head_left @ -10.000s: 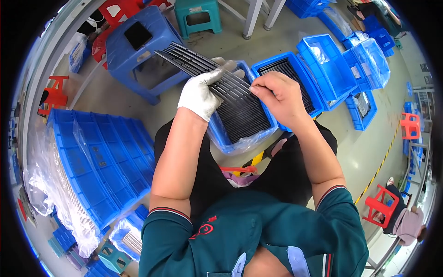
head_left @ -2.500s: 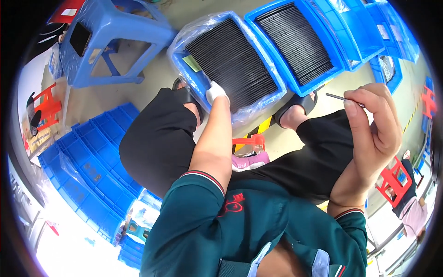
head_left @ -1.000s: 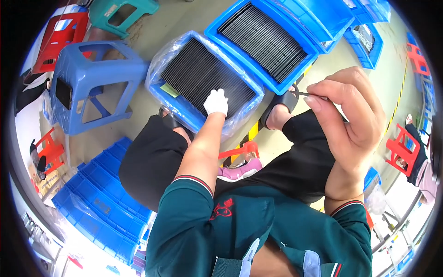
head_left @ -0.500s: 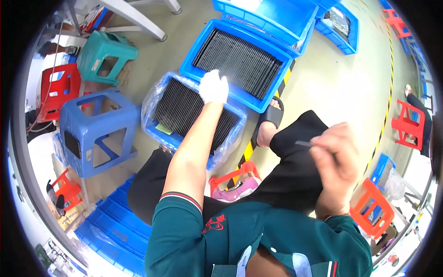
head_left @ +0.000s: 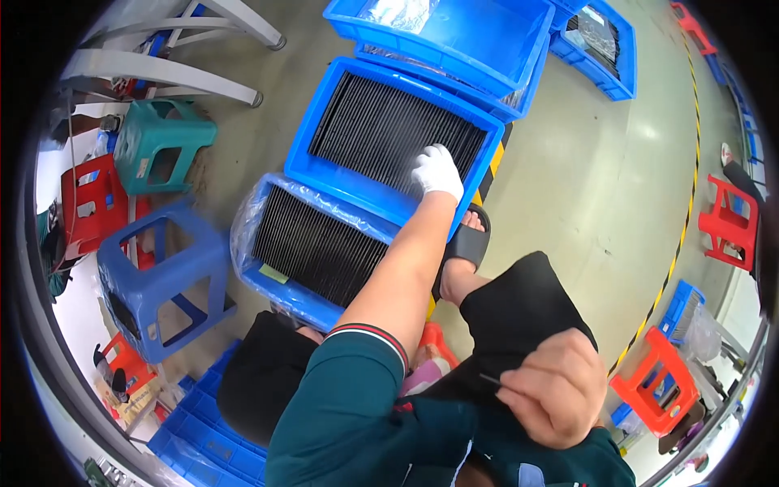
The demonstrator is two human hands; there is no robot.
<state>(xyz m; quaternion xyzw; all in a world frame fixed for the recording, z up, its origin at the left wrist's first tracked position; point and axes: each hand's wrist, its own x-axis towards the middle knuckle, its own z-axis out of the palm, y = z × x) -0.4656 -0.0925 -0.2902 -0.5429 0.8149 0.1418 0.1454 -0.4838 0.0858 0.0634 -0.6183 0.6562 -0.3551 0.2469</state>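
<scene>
My left hand point(head_left: 438, 172), in a white glove, is over the right part of the far blue bin point(head_left: 302, 154). Its fingers are bent and close together at the rows of thin black strips point(head_left: 381, 126); whatever they grip is hidden. Bare and held above my right thigh, my right hand point(head_left: 560, 388) pinches a small thin grey strip point(head_left: 489, 379) between thumb and fingers. Nearer to me, beside the far bin, a second blue bin point(head_left: 304, 307) lined with clear plastic holds more black strips point(head_left: 312, 247) and a pale green slip point(head_left: 274, 274).
Stacked blue bins point(head_left: 454, 49) stand beyond the far bin, with another bin point(head_left: 596, 49) to their right. On the left are a blue stool point(head_left: 154, 260), a green stool point(head_left: 166, 146) and white table legs point(head_left: 162, 69). Flattened blue crates point(head_left: 207, 442) lie at lower left.
My left hand has shifted right, from between the two bins to the far bin's right side. My right hand has come down and closer to my body, still pinching the strip.
</scene>
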